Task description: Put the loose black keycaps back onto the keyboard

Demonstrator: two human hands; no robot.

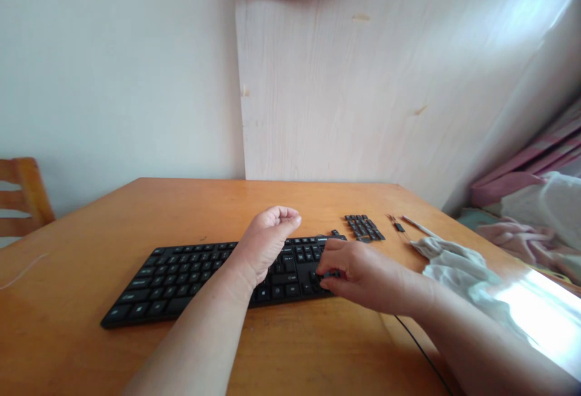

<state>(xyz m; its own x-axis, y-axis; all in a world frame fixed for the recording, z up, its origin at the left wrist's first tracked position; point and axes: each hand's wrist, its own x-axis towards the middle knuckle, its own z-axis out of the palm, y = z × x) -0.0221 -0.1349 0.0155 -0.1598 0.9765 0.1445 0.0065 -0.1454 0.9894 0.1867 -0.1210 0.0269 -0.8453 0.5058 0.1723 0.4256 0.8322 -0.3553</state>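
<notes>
A black keyboard (181,278) lies across the table in front of me, tilted slightly in view. My left hand (272,235) hovers over its middle-right part, fingers curled and thumb tip against the index finger; whatever may be in that pinch does not show. On the keyboard's right end rests my right hand (351,269), fingers bent down and closed near the number-pad area, which they mostly cover. Beyond the right hand, several loose black keycaps (364,227) lie grouped in rows. A single keycap (334,232) sits by the keyboard's back edge.
Right of the keycaps lie a small wire tool with a black middle (399,227), a thin pale stick (418,225) and a crumpled grey-white cloth (458,266). A black cable (422,350) runs toward the front edge. A white thread (25,272) lies at left, near a wooden chair (29,193).
</notes>
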